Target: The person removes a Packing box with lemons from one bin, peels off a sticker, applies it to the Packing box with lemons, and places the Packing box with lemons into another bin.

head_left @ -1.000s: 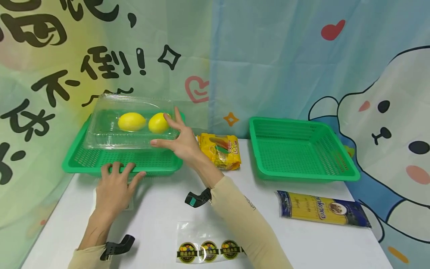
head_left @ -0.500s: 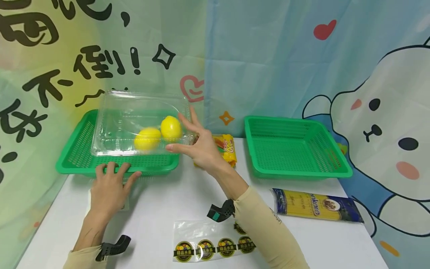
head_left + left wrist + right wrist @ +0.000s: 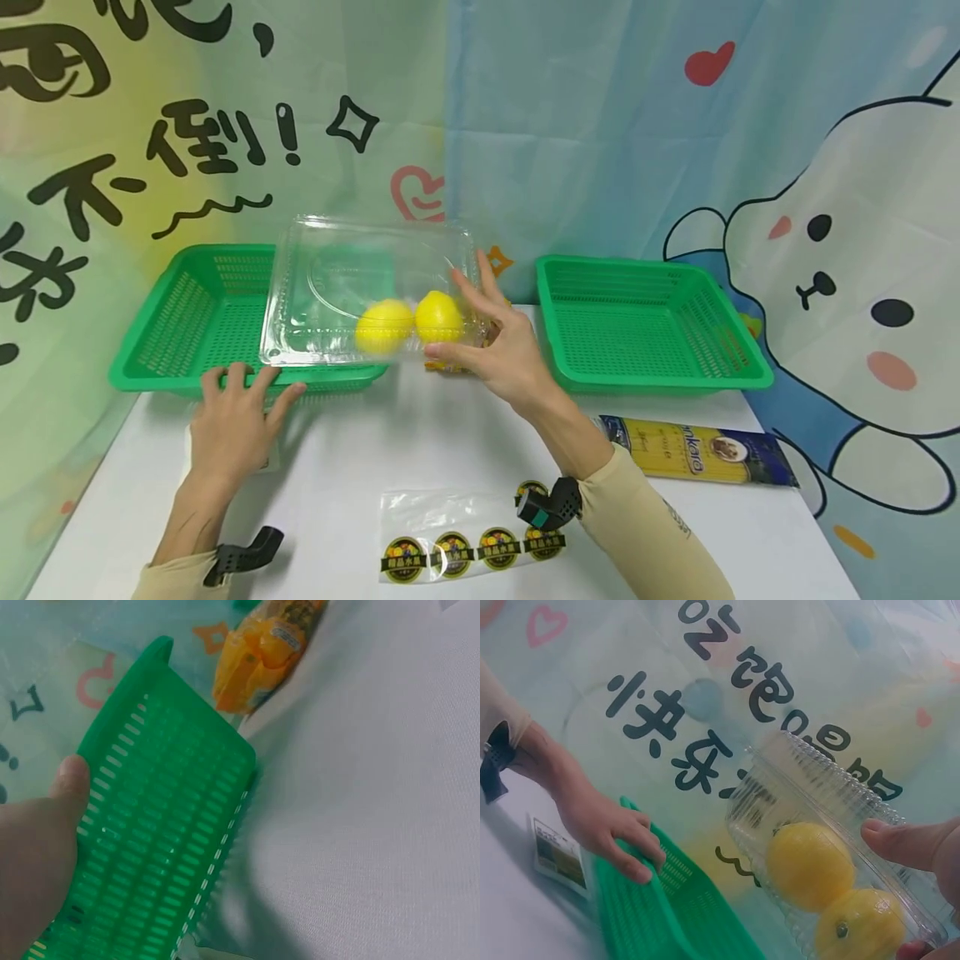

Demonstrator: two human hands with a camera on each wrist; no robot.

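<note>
background: we see a printed curtain [image 3: 600, 125] behind a white table [image 3: 420, 442]; it has black characters at the upper left of the head frame and a cartoon animal at the right.
left basket: a green basket [image 3: 187, 325] stands at the middle left of the head frame, on the table near the curtain.
left hand: our left hand [image 3: 228, 421] lies at the lower left, with the fingers spread and nearly straight, pressing on the front rim of this basket; it holds nothing. in the left wrist view we see a fingertip against the slotted green wall [image 3: 165, 847].
right hand: our right hand [image 3: 498, 350] is near the centre of the head frame. it grips the right end of the clear box [image 3: 371, 292], with the thumb below and the fingers against the side.
clear box: a closed transparent clamshell, held in the air above the right edge of the left basket and tilted a little down to the right.
lemons: two lemons [image 3: 408, 321] lie inside, touching each other, at the lower right end near our fingers; the right wrist view shows them also [image 3: 832, 885].
right basket: a second green basket [image 3: 645, 325] stands at the middle right.
other things: a yellow snack bag [image 3: 262, 652] lies between the baskets, mostly hidden behind the right hand in the head view; a pasta packet [image 3: 697, 450] lies at the lower right; a sticker sheet [image 3: 465, 542] lies at the bottom centre.
</note>
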